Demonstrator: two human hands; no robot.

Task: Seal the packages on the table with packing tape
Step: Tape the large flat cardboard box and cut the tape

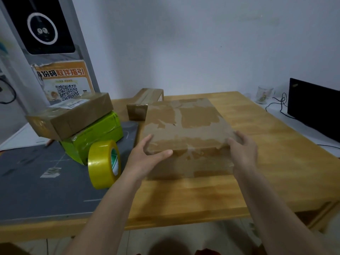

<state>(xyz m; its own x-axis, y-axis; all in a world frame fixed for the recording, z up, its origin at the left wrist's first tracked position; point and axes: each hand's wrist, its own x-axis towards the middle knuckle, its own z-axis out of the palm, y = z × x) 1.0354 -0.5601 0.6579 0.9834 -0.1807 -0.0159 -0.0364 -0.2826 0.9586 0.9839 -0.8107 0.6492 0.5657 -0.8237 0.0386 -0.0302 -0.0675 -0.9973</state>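
Cardboard box (185, 126) lies flat, gripped at near corners by both hands.

The green box (95, 134) is half covered by the brown box (73, 116) stacked on it and by the tape roll (104, 163). The monitor (314, 107) runs off the right edge. The poster (62, 81) has small print too fine to read.

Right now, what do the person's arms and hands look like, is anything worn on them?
Both forearms are bare up to the frame's lower edge: no sleeves show. The left hand and right hand wear no gloves, and no rings, watch, bracelets or markings are visible on them or the wrists.
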